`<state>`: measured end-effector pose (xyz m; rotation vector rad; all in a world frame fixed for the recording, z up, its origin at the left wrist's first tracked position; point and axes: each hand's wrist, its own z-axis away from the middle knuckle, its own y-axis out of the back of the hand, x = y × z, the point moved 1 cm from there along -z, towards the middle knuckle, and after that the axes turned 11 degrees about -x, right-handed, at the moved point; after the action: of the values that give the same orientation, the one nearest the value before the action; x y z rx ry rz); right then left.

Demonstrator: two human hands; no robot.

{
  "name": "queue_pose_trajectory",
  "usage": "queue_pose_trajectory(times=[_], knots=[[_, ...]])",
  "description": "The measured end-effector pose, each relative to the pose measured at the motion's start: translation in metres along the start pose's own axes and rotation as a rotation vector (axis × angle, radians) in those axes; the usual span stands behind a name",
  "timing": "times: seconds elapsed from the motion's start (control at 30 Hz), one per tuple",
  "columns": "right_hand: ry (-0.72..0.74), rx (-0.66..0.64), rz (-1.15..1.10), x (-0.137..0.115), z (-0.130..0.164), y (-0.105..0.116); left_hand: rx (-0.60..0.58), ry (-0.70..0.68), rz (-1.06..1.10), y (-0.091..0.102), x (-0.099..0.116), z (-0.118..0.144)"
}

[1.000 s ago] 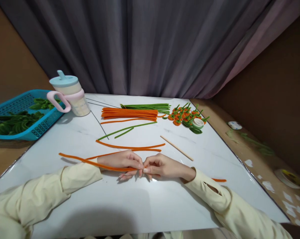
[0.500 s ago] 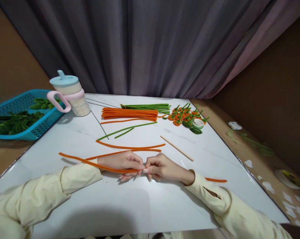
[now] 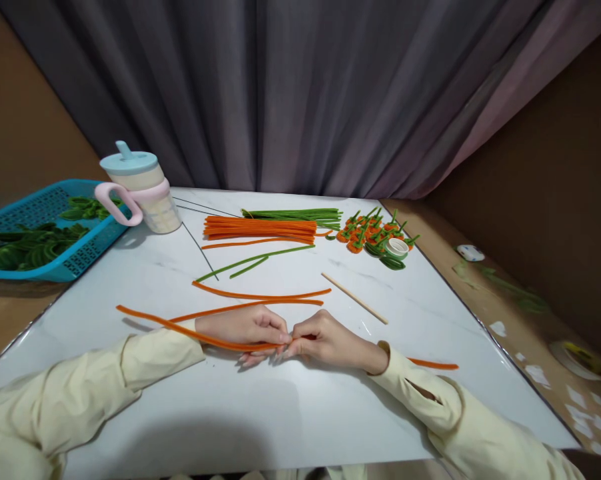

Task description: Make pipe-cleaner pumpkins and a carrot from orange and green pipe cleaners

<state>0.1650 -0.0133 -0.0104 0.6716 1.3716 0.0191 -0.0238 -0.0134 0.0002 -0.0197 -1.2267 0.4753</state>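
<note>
Since the earlier frame, the right hand [image 3: 333, 341] has rolled inward, fingertips tucked against the left hand [image 3: 245, 328]. Both hands pinch closed on the long orange fuzzy pipe cleaner [image 3: 170, 324], which trails leftward, low over the white marble-pattern table [image 3: 290, 413], near the thin wooden stick [image 3: 354, 298]. Judged: twisting continues.

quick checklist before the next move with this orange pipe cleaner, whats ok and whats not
1. Left hand pinches the orange pipe cleaner: ok.
2. Right hand meets it fingertip to fingertip on the same strand: ok.
3. Strand's far end past the right sleeve lies flat on the table: ok.
4. Whether a twist is formed between the fingertips: cannot tell, hidden.
5. Wooden stick lies apart from both hands: ok.
6. Spare orange strands lie just beyond the hands: ok.
</note>
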Motion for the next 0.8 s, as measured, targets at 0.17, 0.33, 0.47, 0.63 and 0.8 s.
queue_pose_trajectory(times=[0.17, 0.33, 0.47, 0.63, 0.8], knots=[[-0.016, 0.025, 0.001, -0.003, 0.0002, 0.0001, 0.011, -0.006, -0.026, 0.0008, -0.0031, 0.0], [-0.094, -0.054, -0.229, -0.0063, -0.0005, 0.0031, -0.008, -0.002, 0.013, 0.0012, -0.001, 0.0004], [-0.129, -0.061, -0.386, -0.0036, -0.0001, 0.0045, -0.011, -0.025, 0.003, -0.0001, -0.0006, 0.0004], [-0.175, -0.136, -0.587, 0.0002, 0.0006, 0.0047, 0.005, -0.006, 0.013, 0.0009, -0.0015, -0.0001], [-0.201, -0.237, -0.714, 0.0013, 0.0007, 0.007, 0.018, -0.007, 0.056, 0.0021, -0.0025, -0.0003]])
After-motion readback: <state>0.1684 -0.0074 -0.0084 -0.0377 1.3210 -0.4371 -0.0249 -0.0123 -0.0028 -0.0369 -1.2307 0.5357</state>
